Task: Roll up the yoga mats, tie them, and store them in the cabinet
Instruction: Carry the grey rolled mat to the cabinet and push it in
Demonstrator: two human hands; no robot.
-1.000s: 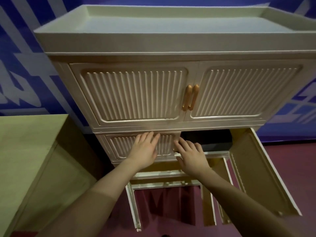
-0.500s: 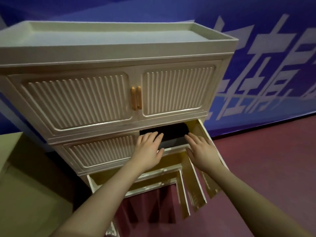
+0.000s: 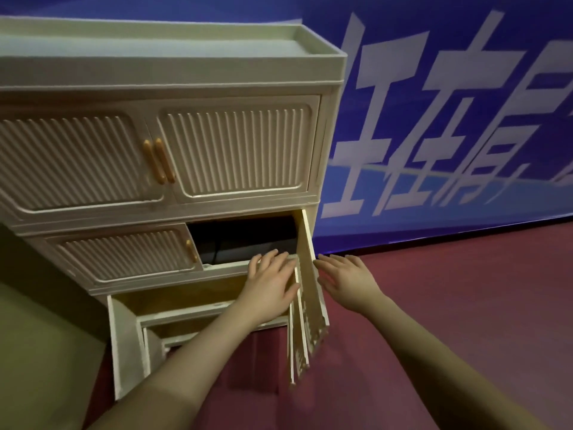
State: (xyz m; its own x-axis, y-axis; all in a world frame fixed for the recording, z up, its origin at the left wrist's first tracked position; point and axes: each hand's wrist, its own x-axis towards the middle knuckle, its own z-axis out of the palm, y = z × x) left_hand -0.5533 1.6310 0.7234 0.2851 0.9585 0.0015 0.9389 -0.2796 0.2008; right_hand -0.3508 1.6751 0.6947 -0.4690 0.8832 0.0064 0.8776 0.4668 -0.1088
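A cream cabinet [image 3: 173, 63] with ribbed doors stands in front of me. Its middle right compartment [image 3: 242, 235] is open, and something dark lies inside; I cannot tell whether it is a mat. That compartment's door [image 3: 311, 274] is swung out toward me. My left hand [image 3: 269, 283] reaches to the compartment's lower lip with straight fingers, just left of the door. On the door's outer side, my right hand [image 3: 344, 276] hovers flat with spread fingers. Neither hand holds anything.
The two upper doors with orange handles [image 3: 158, 164] are closed, as is the middle left door [image 3: 124, 254]. Lower doors [image 3: 127, 346] hang open near the floor. A pale wooden surface [image 3: 34, 352] lies at the left. Red floor [image 3: 449, 290] spreads to the right below a blue banner.
My view has swung right, so the cabinet now sits left. Both hands shifted right along the cabinet front, from the middle left door to the open compartment; the right hand passed outside the door.
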